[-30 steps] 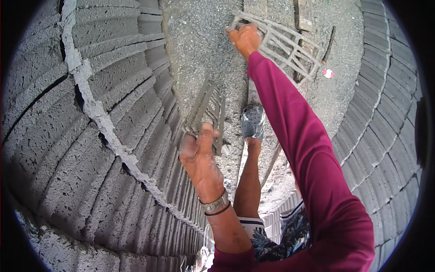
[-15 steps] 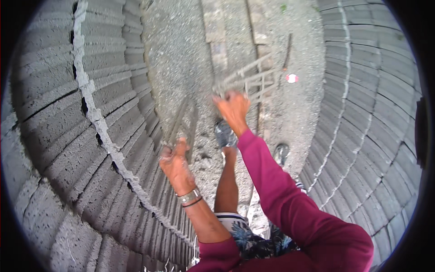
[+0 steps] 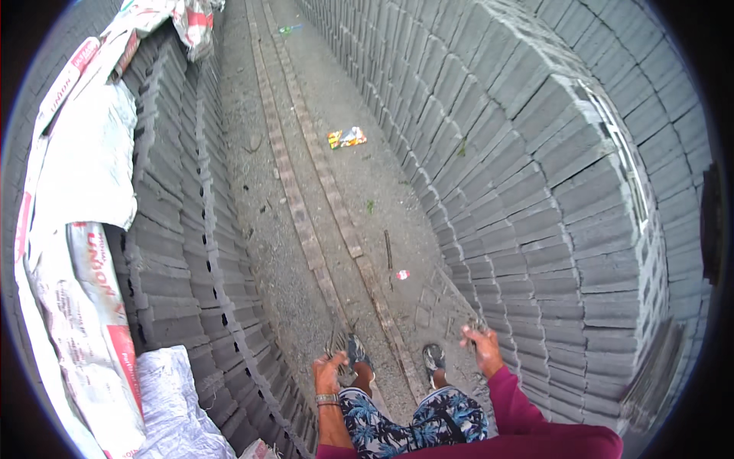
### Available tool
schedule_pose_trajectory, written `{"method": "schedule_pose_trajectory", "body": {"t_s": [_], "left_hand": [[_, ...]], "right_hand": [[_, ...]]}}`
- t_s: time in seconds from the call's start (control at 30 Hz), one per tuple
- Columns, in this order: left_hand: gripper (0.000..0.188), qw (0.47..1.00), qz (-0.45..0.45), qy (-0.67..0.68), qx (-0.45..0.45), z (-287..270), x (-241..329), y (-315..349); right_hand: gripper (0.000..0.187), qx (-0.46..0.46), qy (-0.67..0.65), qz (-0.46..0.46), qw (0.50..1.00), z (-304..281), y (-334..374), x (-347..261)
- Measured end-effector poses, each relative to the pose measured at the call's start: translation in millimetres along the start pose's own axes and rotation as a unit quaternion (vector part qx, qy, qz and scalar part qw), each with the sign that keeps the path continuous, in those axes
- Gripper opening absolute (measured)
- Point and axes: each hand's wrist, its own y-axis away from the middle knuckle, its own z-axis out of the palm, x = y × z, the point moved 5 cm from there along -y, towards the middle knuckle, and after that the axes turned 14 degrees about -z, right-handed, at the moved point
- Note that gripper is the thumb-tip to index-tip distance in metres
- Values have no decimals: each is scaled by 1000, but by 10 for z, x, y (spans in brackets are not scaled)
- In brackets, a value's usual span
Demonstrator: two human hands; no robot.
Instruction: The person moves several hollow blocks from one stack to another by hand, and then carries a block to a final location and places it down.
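My left hand (image 3: 329,373), with a bracelet at the wrist, is closed beside my left shoe. Thin grey bars of a slatted frame (image 3: 337,341) show just past its fingers; they are smeared. On the other side, my right hand (image 3: 485,352) is closed at the foot of the right-hand block stack (image 3: 497,145). A faint, blurred grey grid-like frame (image 3: 439,303) reaches forward and left from its fingers over the gravel. The fingers hide where each frame is gripped.
Grey concrete blocks also form a stack on the left (image 3: 164,268), partly covered by white and red sacks (image 3: 88,164). Two lines of brown planks (image 3: 294,187) run along the gravel aisle. A stick (image 3: 388,249), a bright wrapper (image 3: 346,138) and a small red-white scrap (image 3: 403,275) lie there.
My view has tipped up and now takes in more of the aisle and the sacks. My hands are farther apart and lower in view; the right one is over by the right stack.
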Motion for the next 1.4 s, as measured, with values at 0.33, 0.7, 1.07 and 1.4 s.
{"method": "schedule_pose_trajectory", "body": {"t_s": [0.33, 0.7, 1.07, 1.4], "left_hand": [[15, 988, -10, -93, -122, 993, 261, 1378], [7, 957, 177, -209, -97, 1709, -117, 2173], [11, 923, 151, -349, -62, 1995, 706, 2091], [9, 806, 200, -555, -40, 3351, 99, 1986]], "right_hand": [[12, 215, -185, -57, 957, -1397, 1547, -46], [9, 434, -449, -16, 781, -3031, 3798, 1398], [15, 771, -389, -79, 499, -3624, 7270, 2263], [16, 903, -73, -54, 420, -4323, 8521, 1339]]}}
